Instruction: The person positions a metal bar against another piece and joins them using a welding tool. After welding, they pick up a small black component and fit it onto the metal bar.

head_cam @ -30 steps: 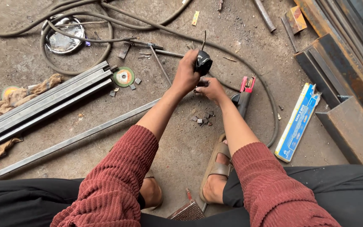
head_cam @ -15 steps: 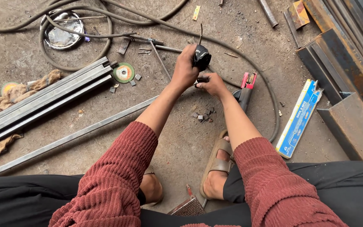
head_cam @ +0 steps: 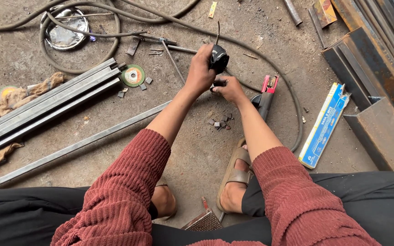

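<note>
left hand (head_cam: 200,73) gripped black welding holder (head_cam: 218,58), at 12 o'clock | right hand (head_cam: 228,88) pinched small metal piece (head_cam: 219,83) just below it | red clamp (head_cam: 268,85) lay at 3 o'clock of hands

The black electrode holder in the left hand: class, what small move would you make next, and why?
Probably seat the rod firmly. The left hand grips the black electrode holder above the floor with a thin rod sticking up from it, while the right hand pinches just beneath it. Whether the rod is fully clamped cannot be told, so checking comes first.
</note>
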